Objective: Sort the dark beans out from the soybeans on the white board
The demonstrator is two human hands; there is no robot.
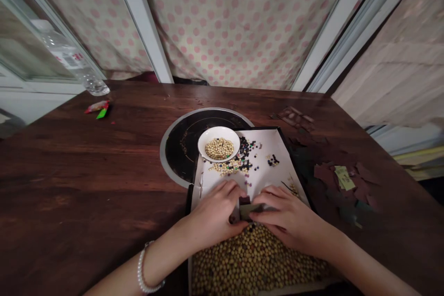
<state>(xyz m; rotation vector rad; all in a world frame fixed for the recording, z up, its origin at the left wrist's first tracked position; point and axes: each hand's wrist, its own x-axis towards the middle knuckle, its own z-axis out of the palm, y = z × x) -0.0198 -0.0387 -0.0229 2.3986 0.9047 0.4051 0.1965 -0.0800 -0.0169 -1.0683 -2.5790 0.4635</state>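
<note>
My left hand [215,212] and my right hand [287,215] meet over a shallow white-lined tray [268,148]. Both are closed on a small dark card [247,210], held edge-down against a big heap of yellow beans [253,259] that fills the tray's near end. A pearl bracelet [142,273] circles my left wrist. Further up the tray lie scattered dark and yellow beans [239,162]. A small white bowl [218,144] with yellow beans in it rests on the tray's far left corner.
The tray sits on a dark wooden table [86,171], partly over a round black inset plate [183,141]. Torn brown and green paper scraps [342,180] lie to the right. A plastic bottle [74,62] and small wrappers [99,107] are at the far left.
</note>
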